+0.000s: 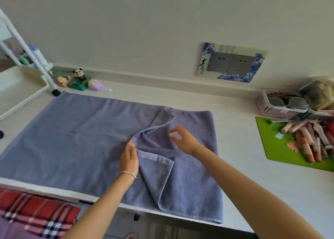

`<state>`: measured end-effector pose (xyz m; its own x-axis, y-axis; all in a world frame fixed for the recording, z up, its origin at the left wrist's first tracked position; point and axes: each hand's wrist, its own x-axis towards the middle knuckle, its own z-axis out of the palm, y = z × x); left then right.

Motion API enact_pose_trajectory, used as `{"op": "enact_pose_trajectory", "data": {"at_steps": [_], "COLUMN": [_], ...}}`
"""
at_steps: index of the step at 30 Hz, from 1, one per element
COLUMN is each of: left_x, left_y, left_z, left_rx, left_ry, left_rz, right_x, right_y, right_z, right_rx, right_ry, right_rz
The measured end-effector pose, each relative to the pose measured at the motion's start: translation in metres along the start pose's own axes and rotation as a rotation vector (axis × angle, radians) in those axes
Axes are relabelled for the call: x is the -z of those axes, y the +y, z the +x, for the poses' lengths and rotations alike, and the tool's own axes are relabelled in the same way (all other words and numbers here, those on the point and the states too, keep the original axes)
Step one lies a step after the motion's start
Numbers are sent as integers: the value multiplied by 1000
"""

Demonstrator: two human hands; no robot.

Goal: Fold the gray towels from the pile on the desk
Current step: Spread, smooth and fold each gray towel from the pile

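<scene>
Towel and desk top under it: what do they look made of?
Towel: soft terry cloth, probably cotton, matte blue-gray; fuzzy nap, flat woven hem band, limp folds.
Desk top: likely laminate or painted board; pale, smooth, faint streaks; core hidden.

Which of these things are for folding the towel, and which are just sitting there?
For the job:
gray towel, partly folded on the desk
left hand, touching the towel's fold
right hand, open above the towel

Just lying about:
panda figurine
pink basket
green mat
wall sockets
plaid cloth
</scene>
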<state>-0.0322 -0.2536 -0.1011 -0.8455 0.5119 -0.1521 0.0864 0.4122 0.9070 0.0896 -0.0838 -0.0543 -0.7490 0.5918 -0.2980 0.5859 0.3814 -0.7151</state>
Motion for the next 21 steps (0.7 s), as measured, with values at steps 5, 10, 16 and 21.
{"op": "enact_pose_trajectory", "data": {"at_steps": [5,10,16,21], "left_x": [-3,-25,-63,-85], "left_y": [-5,3,19,18], "left_z": [1,-4,-23,-31], "left_rx": [-16,-5,-2,-100], "left_ry": [-20,-69,-220,-284], "left_rz": [163,270,238,271], "right_x": [-13,-2,51,79], "right_y": [67,115,167,171], "right_z": [-6,-33,-54,-58], "right_rx": [-120,-109,-249,-254], "right_ry": [64,188,226,203], "right_rz": [-425,-596,-639,-567]}}
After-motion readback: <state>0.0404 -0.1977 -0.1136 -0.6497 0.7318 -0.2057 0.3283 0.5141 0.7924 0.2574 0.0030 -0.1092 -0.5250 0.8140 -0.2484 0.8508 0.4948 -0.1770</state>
